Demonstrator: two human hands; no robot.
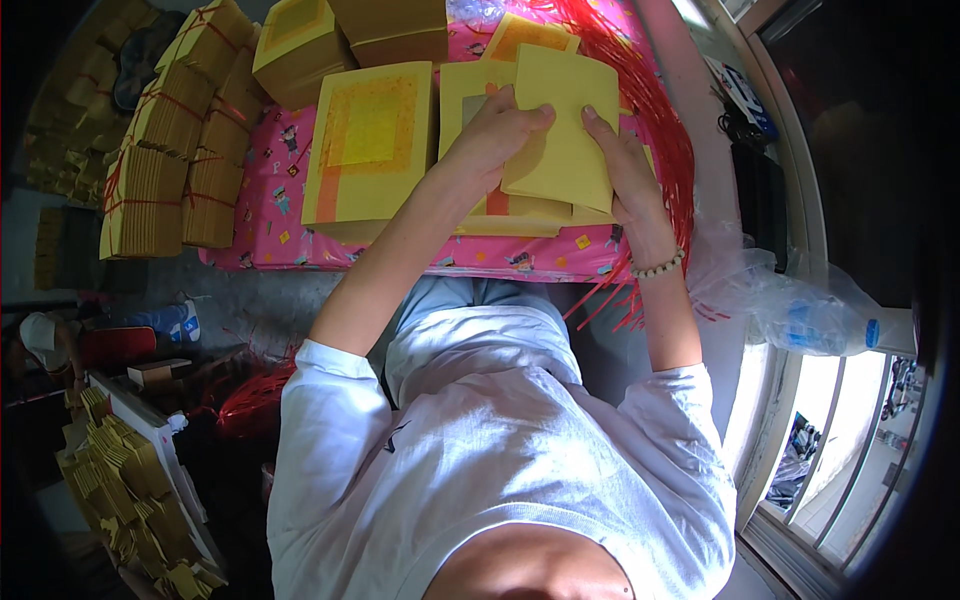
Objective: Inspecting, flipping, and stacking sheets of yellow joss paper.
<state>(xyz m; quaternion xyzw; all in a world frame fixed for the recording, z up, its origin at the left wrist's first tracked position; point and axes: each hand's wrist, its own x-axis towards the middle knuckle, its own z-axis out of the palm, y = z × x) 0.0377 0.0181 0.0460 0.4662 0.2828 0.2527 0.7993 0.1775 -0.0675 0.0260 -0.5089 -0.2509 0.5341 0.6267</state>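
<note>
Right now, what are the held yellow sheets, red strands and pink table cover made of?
Yellow sheets: likely paper, matte, thin-edged and gently bent. Red strands: probably plastic, shiny, ribbon-thin. Pink table cover: maybe plastic or coated cloth; smooth-looking, printed.

1 table, wearing a pink cloth [345,257] with small printed figures; near its front edge, 1 yellow paper stack [372,125] with an orange-bordered square is lying beside 1 middle stack [453,140]; behind, 2 further stacks [390,35] are sitting; red strands [668,135] are trailing along the right side; clear plastic [478,9] is lying at the back.
</note>
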